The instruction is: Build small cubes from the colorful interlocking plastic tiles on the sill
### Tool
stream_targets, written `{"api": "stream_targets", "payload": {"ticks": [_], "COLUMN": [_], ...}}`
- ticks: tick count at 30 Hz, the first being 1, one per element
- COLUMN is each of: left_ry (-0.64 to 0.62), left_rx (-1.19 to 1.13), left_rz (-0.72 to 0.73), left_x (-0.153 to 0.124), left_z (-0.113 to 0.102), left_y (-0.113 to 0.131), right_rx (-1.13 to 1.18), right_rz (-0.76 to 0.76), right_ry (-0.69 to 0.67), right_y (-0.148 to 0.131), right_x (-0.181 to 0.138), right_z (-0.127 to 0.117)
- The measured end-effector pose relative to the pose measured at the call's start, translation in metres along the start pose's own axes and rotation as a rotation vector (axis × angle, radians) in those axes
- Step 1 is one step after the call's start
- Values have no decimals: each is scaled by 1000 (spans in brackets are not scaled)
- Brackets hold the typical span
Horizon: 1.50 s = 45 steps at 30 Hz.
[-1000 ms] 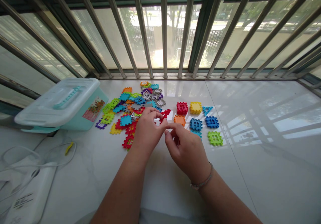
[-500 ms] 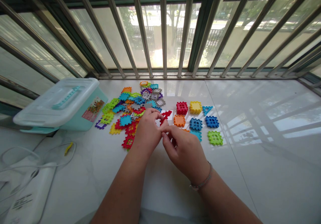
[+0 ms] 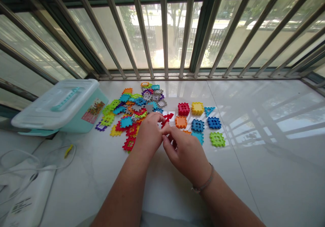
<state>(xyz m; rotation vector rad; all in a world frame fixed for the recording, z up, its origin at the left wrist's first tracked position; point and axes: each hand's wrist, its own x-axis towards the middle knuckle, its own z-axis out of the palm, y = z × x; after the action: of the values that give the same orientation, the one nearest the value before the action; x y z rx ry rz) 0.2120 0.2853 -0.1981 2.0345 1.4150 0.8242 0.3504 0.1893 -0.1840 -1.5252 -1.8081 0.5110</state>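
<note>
Head view: left hand (image 3: 149, 135) and right hand (image 3: 184, 154) pinch narrowly on a red tile (image 3: 167, 118), between a tile pile (image 3: 132, 110) and tile rows (image 3: 197, 125); a plastic box (image 3: 83, 115) sits farther left.

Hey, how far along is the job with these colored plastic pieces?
Done: several pieces sit spaced apart right of the heap, including a green square and a yellow square. In hand: a red plastic piece between the left hand and right hand. Left: the larger, jumbled heap.

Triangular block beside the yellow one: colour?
The triangular block is sky blue; the head view shows it best.
</note>
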Motion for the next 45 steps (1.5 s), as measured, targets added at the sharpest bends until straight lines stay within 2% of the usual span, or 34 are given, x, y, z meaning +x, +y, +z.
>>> {"api": "stream_targets", "payload": {"ticks": [10,18,45], "left_ry": [-17,-40,-97], "left_rx": [24,41,83], "left_rz": [36,-8,-29], "left_x": [-1,-1,-3], "left_z": [0,-1,0], "left_y": [-1,2,4], "right_rx": [-5,-15,-29], "right_rz": [39,41,77], "right_ry": [-36,-38,-92], "right_y": [0,0,1], "right_x": [0,1,2], "right_z": [-1,0,1]}}
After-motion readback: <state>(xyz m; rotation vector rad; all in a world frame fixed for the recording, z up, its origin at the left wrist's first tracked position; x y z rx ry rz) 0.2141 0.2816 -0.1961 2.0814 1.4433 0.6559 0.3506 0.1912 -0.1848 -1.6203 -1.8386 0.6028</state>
